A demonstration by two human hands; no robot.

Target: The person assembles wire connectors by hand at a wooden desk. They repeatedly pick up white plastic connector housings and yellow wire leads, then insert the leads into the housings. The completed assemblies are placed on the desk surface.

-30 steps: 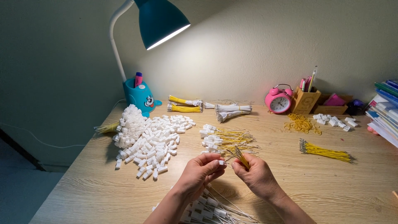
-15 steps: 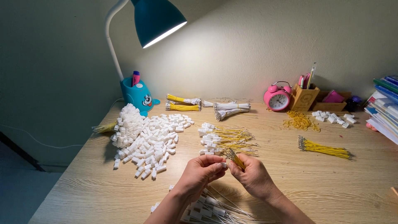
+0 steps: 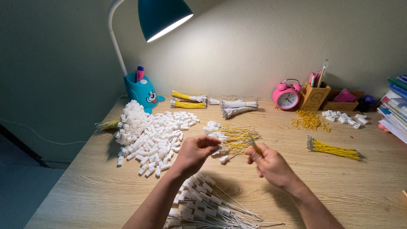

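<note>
Above the wooden bench (image 3: pixel 347 182), the left hand (image 3: pixel 193 154) pinches a small white connector (image 3: pixel 217 146); the right hand (image 3: pixel 271 165) grips yellow wires (image 3: pixel 239 138), beside a heap of white connectors (image 3: pixel 154 135).

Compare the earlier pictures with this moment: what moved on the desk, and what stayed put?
The left hand and right hand, close together before, have drawn apart sideways; the right hand keeps its pinch on a yellow wire. The pile of white connectors, the pink alarm clock and the yellow wire bundle lie unchanged.
</note>
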